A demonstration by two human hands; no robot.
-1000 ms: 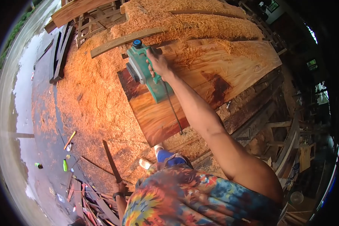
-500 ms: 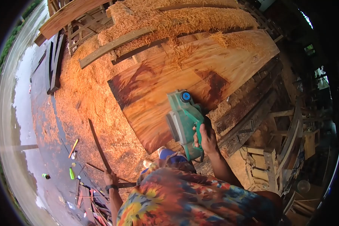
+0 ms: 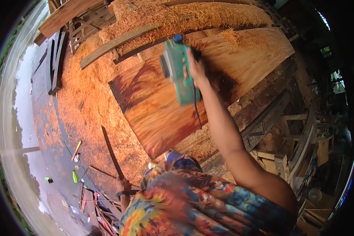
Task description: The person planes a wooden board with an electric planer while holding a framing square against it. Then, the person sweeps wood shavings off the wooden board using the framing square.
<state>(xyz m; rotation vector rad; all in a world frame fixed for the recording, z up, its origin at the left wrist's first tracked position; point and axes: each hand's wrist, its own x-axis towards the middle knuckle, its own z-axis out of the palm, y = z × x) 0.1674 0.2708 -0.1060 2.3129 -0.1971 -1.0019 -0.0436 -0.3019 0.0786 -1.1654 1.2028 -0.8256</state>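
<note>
My right hand [image 3: 195, 70] is wrapped round the handle of a green electric planer [image 3: 180, 88] with a blue knob at its front. The planer is on or just above the far part of a wide reddish-brown wooden board [image 3: 161, 122]; contact underneath is hidden. A dark cord hangs from the planer's back end. Down at the lower left, my left hand [image 3: 123, 185] is closed on a long, thin, dark wooden strip [image 3: 111, 151], which points up and away from me. A dark stain [image 3: 226, 84] marks the board to the right of the planer.
Orange wood shavings [image 3: 92, 102] cover the ground and lie heaped behind the board. Timber beams [image 3: 118, 45] cross the far side. Dark planks [image 3: 57, 67] lie at left. A green bottle [image 3: 75, 176] and scrap wood [image 3: 96, 210] are lower left; wooden frames [image 3: 299, 157] stand right.
My right hand has pushed the planer forward, away from my body, across the board to its far part. My left hand and the strip have shifted slightly right.
</note>
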